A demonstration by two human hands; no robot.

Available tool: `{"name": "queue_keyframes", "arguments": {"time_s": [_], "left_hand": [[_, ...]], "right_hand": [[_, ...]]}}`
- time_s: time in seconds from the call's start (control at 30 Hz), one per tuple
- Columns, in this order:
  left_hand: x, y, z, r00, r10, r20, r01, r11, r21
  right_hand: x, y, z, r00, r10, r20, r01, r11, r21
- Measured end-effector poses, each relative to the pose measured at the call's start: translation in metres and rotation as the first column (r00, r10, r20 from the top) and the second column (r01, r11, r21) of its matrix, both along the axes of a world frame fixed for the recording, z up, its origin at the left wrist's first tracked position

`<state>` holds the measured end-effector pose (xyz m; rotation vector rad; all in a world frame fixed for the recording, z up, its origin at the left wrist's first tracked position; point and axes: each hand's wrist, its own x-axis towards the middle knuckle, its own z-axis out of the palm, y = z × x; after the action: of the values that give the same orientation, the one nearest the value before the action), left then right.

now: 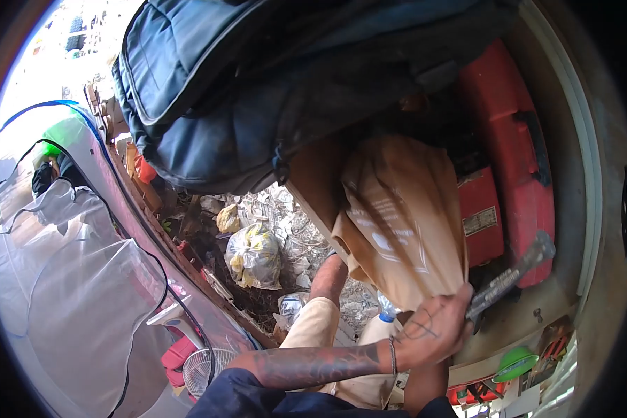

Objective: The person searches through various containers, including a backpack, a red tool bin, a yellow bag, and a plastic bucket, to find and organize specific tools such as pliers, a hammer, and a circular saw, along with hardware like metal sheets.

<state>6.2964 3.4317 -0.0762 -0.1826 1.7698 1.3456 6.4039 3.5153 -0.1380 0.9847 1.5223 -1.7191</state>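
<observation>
A brown paper bag with white print lies at the centre right, in front of a red case. My left hand, with a bracelet at the wrist, is closed on the bag's lower right corner. A dark, worn bar-like tool with lettering extends up and right from beside this hand; whether the hand grips it too cannot be made out. My right forearm comes up from the bottom edge, and its hand is hidden behind my left hand and wrist.
A large dark blue backpack fills the top. Red cases stand at the right. A mesh tent, fan, knotted plastic bag and rubble lie left. A green bowl sits lower right.
</observation>
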Motion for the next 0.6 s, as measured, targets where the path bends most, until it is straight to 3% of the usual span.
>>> {"name": "queue_keyframes", "arguments": {"time_s": [0.13, 0.2, 0.3, 0.37, 0.4, 0.43, 0.47, 0.53, 0.6], "left_hand": [[-0.016, -0.015, 0.007, 1.000, 0.002, 0.004, -0.002, 0.999, 0.049], [-0.033, -0.034, -0.003, 0.987, 0.119, -0.107, -0.118, 0.993, 0.015], [-0.065, -0.059, -0.018, 0.939, 0.173, -0.298, -0.229, 0.960, -0.164], [-0.076, -0.062, -0.026, 0.922, 0.177, -0.345, -0.267, 0.936, -0.231], [-0.073, -0.064, -0.042, 0.869, 0.160, -0.469, -0.292, 0.930, -0.225], [-0.076, -0.068, -0.043, 0.895, 0.105, -0.433, -0.256, 0.918, -0.305], [-0.079, -0.067, -0.047, 0.904, 0.159, -0.396, -0.294, 0.905, -0.308], [-0.080, -0.075, -0.057, 0.925, 0.086, -0.369, -0.262, 0.848, -0.461], [-0.078, -0.075, -0.062, 0.913, -0.037, -0.406, -0.202, 0.823, -0.530]], "right_hand": [[-0.027, -0.012, 0.000, 0.988, 0.132, -0.078, -0.129, 0.991, 0.048], [-0.050, -0.026, -0.033, 0.962, 0.232, -0.142, -0.227, 0.973, 0.049], [-0.086, -0.057, -0.100, 0.898, 0.357, -0.257, -0.357, 0.933, 0.048], [-0.104, -0.077, -0.133, 0.875, 0.375, -0.306, -0.382, 0.923, 0.037], [-0.110, -0.081, -0.137, 0.928, 0.297, -0.224, -0.317, 0.946, -0.061], [-0.121, -0.086, -0.129, 0.894, 0.365, -0.262, -0.366, 0.930, 0.045], [-0.127, -0.085, -0.122, 0.855, 0.307, -0.418, -0.260, 0.951, 0.168], [-0.135, -0.052, -0.088, 0.868, 0.441, -0.230, -0.387, 0.889, 0.243], [-0.138, 0.004, -0.056, 0.791, 0.534, -0.300, -0.300, 0.765, 0.570]]}}
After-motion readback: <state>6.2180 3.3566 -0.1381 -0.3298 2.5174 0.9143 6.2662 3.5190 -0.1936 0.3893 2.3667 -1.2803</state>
